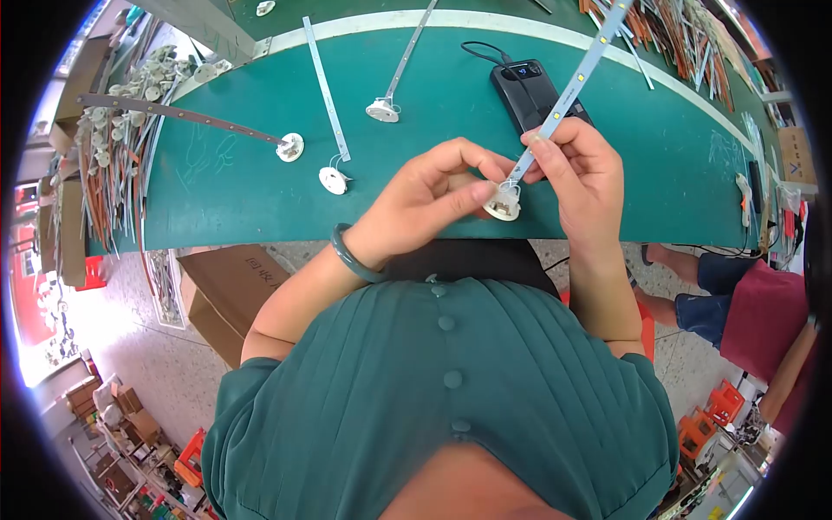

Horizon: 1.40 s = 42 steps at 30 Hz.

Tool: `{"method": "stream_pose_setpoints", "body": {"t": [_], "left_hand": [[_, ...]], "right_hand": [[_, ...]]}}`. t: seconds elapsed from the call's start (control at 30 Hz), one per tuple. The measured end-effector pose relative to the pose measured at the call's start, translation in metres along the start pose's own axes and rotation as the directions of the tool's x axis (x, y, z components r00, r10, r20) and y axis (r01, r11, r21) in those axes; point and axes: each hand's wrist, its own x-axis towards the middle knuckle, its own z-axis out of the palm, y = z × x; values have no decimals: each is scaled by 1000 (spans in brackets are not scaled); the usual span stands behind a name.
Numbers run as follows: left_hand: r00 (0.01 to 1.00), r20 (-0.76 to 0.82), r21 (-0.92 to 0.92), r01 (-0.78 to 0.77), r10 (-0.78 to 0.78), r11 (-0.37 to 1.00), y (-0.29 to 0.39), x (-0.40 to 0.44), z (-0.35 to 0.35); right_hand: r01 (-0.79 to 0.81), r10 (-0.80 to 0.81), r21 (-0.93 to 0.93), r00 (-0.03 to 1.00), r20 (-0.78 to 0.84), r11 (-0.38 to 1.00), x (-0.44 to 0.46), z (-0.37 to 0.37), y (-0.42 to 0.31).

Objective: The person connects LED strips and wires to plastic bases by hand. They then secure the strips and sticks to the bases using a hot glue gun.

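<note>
Between thumb and fingers, my right hand (579, 178) pinches an LED strip (572, 91), which slants up to the right. Thin wires join its lower end to a round white end cap (503, 206). My left hand (438, 195), with a bangle on the wrist, is closed at that cap, thumb and fingertips on its edge and wires. Some left fingertips are hidden behind the cap. Farther left on the green table (234, 199) lie more strips with white caps: one cap (334, 180), another cap (382, 110) and a third cap (290, 147).
A black power bank (527, 95) with a cable lies behind my right hand. Piles of strips (676, 43) fill the back right, with more strips and caps (130, 113) at the left. A cardboard box (230, 286) stands below the table. At the right is another person (763, 329).
</note>
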Motion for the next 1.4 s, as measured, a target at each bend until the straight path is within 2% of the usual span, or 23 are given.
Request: {"method": "stream_pose_setpoints", "body": {"t": [0.03, 0.1, 0.23, 0.33, 0.43, 0.53, 0.63, 0.83, 0.93, 1.13, 1.4], "left_hand": [[1000, -29, 20, 3, -3, 1000, 3, -1, 0], [995, -3, 292, -93, 98, 952, 3, -2, -4], [962, 157, 699, -269, 224, 663, 10, -2, -8], [959, 138, 746, -265, 248, 611, 9, -3, -6], [954, 34, 664, -245, 298, 707, 1, -4, -4], [961, -26, 559, -215, 276, 801, -4, -4, -2], [963, -11, 534, -221, 268, 816, -5, -3, -4], [939, -3, 587, -277, 344, 761, -6, 1, -5], [960, -8, 562, -226, 279, 796, -7, -2, -9], [949, -149, 409, -198, 280, 891, -14, 1, -6], [991, 8, 355, -130, 136, 926, -13, 1, -5]], "right_hand": [[4, -4, -8, 1000, -6, 1000, 0, 0, 0], [0, 0, -19, 1000, 2, 1000, -1, 2, 0], [-15, 18, -117, 1000, 23, 993, -2, 0, 2], [-2, 2, -117, 1000, 0, 993, -3, 2, 5], [2, -3, -58, 1000, -13, 998, -3, 2, 7], [3, -3, -46, 1000, -8, 999, -3, 3, 8], [8, -8, -43, 1000, -13, 999, -2, 2, 9], [5, -5, -7, 999, -40, 1000, 0, 2, 10], [9, -10, -25, 999, -45, 1000, 0, 0, 12], [14, -14, -3, 999, -44, 1000, 1, -1, 15], [15, -16, -5, 999, -39, 1000, 0, -1, 16]]}}
